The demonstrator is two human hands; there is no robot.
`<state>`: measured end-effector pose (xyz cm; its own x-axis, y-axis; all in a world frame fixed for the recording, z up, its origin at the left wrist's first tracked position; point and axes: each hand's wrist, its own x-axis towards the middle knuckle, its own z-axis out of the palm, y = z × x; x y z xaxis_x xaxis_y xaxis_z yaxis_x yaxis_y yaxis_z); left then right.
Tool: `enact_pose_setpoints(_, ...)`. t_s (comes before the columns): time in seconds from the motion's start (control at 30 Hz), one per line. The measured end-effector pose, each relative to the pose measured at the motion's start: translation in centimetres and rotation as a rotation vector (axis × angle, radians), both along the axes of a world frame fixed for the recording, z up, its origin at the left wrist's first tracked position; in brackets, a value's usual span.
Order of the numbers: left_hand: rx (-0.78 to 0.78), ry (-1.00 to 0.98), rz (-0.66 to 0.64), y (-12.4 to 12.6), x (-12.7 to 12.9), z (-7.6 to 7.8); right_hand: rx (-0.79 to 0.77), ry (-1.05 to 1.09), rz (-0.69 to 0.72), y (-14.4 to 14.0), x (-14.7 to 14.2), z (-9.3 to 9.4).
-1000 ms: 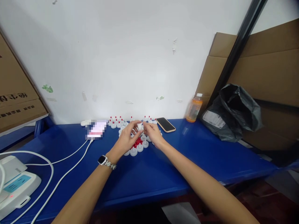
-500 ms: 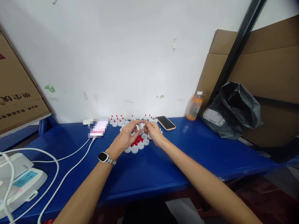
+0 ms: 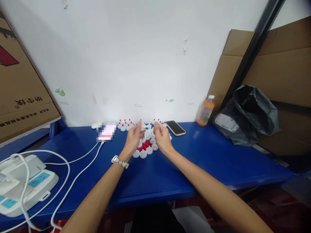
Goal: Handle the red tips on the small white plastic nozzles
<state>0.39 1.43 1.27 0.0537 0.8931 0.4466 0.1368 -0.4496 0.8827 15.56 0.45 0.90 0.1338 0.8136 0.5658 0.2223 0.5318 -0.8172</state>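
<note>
My left hand point(image 3: 133, 138) is closed, slightly smeared by motion, with what looks like a white nozzle cap point(image 3: 143, 128) between thumb and fingers. To its right my right hand point(image 3: 163, 138) is pinched shut; whatever its fingertips hold, if anything, is hidden. Below and between the hands lies a pile of small red tips point(image 3: 145, 145), bordered by translucent white nozzle caps point(image 3: 143, 154). Farther back, near the wall, several white caps with red tips on top point(image 3: 125, 125) stand upright in a group, and more stand behind my right hand.
A phone point(image 3: 176, 127) lies right of the caps. An orange drink bottle point(image 3: 206, 110) and a dark plastic bag point(image 3: 245, 116) stand on the right of the blue table point(image 3: 204, 161). On the left are a lit, blurred-out device point(image 3: 107, 132), white cables point(image 3: 85, 170) and a power strip point(image 3: 36, 186).
My hands have moved apart; before, they met around a white cap. The left wrist has turned, so the watch face no longer shows. The whole view has shifted slightly.
</note>
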Motion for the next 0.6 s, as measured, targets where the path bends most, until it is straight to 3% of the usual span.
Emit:
enact_pose_setpoints(0.1, 0.013, -0.041, 0.06, 0.9, -2.1, 0.2, -0.002, -0.068, -0.057, 0.6, 1.6, 0.2)
enact_pose_setpoints(0.3, 0.159, 0.382, 0.066, 1.1, -2.9, -0.3, -0.056, -0.636, 0.124, 1.4, 2.2, -0.7)
enact_pose_setpoints(0.43, 0.151, 0.441, 0.029, 0.9, -2.1, -0.8, -0.108, -0.44, 0.127, 1.7, 2.5, -0.4)
enact_pose_setpoints(0.6, 0.129, 0.42, -0.023, 0.4, -1.1, -1.0, -0.127, -0.124, 0.279, 2.4, 3.2, 0.0)
